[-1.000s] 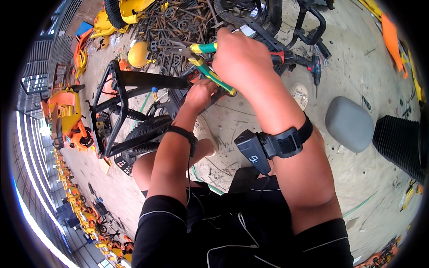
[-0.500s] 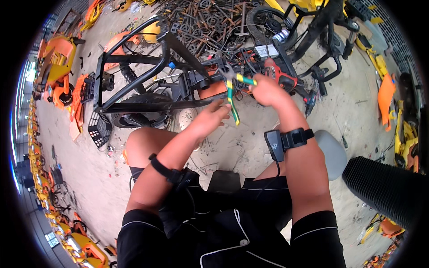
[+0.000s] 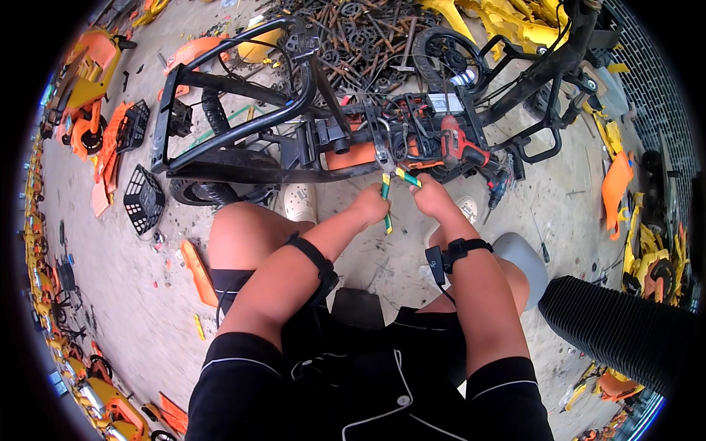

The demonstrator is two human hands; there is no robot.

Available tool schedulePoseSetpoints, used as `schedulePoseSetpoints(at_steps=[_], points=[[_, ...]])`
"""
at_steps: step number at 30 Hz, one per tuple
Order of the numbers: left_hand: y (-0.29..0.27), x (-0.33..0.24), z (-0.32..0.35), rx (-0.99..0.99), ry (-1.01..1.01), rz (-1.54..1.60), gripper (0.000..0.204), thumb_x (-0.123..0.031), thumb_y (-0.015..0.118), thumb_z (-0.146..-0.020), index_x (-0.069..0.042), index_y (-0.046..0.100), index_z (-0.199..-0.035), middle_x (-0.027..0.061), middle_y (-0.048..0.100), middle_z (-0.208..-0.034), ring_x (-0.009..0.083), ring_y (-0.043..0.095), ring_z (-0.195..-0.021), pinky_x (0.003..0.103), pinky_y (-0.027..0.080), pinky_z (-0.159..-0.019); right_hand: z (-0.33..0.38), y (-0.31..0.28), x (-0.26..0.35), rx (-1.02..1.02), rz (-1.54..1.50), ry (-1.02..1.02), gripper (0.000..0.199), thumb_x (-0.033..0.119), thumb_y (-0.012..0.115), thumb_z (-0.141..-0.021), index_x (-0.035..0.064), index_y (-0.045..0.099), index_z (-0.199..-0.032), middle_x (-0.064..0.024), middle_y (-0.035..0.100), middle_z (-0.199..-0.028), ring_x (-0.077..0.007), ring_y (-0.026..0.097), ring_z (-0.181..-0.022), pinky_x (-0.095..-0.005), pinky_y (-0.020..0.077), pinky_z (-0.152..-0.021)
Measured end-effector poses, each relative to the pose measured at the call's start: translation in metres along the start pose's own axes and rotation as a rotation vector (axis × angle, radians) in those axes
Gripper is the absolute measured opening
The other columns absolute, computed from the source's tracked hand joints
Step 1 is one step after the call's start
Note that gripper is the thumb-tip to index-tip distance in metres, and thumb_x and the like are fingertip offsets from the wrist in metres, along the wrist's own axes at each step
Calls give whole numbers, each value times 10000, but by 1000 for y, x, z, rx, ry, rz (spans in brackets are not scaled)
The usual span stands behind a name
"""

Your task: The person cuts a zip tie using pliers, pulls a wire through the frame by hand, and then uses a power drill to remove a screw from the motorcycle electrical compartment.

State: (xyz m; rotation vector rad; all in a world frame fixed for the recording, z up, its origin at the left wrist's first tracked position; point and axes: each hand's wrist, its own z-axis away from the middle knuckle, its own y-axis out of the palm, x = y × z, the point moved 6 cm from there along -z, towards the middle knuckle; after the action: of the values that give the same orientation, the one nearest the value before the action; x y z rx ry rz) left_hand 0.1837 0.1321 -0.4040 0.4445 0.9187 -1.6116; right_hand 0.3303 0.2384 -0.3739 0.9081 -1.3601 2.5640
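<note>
A pair of pliers [image 3: 386, 192] with green and yellow handles is spread wide in front of me. My left hand [image 3: 372, 203] is closed round one handle, and my right hand [image 3: 431, 197] grips the other. The metal head of the pliers reaches into the near side of a partly stripped scooter with a black tubular frame [image 3: 250, 176]. Black cables and orange parts lie in its open middle; what the jaws touch is too small to tell. A red power drill [image 3: 457, 143] rests on the frame just beyond my right hand.
A heap of rusty metal parts [image 3: 360, 44] lies behind the scooter. A blue and black screwdriver-like tool [image 3: 499, 189] sits on the floor at right. Black baskets [image 3: 144, 198] and orange panels lie at left. A thick black ribbed hose [image 3: 610, 323] stands at lower right.
My left hand, loose beside the lower handle before, is now wrapped round it. Both hands and the pliers have come lower, and the pliers' head is at the frame's near side.
</note>
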Motion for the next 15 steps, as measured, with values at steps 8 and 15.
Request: schedulePoseSetpoints(at_steps=[8, 15], points=[[-5, 2, -3, 17, 4, 164, 404, -110, 687, -916, 20, 574, -1282, 172, 695, -963, 247, 728, -818, 368, 577, -645, -20, 35, -20, 126, -50, 100, 484, 308, 668, -913, -45, 530, -1215, -236, 670, -1103, -375, 662, -1015, -450, 519, -838], [-3, -9, 3, 58, -38, 66, 441, -45, 683, -912, 70, 544, -1315, 178, 681, -1031, 254, 724, -899, 357, 635, -710, 7, 48, -4, 273, -310, 215, 796, 311, 697, -858, -66, 318, -1447, -203, 589, -1208, -270, 631, -996, -380, 538, -709]])
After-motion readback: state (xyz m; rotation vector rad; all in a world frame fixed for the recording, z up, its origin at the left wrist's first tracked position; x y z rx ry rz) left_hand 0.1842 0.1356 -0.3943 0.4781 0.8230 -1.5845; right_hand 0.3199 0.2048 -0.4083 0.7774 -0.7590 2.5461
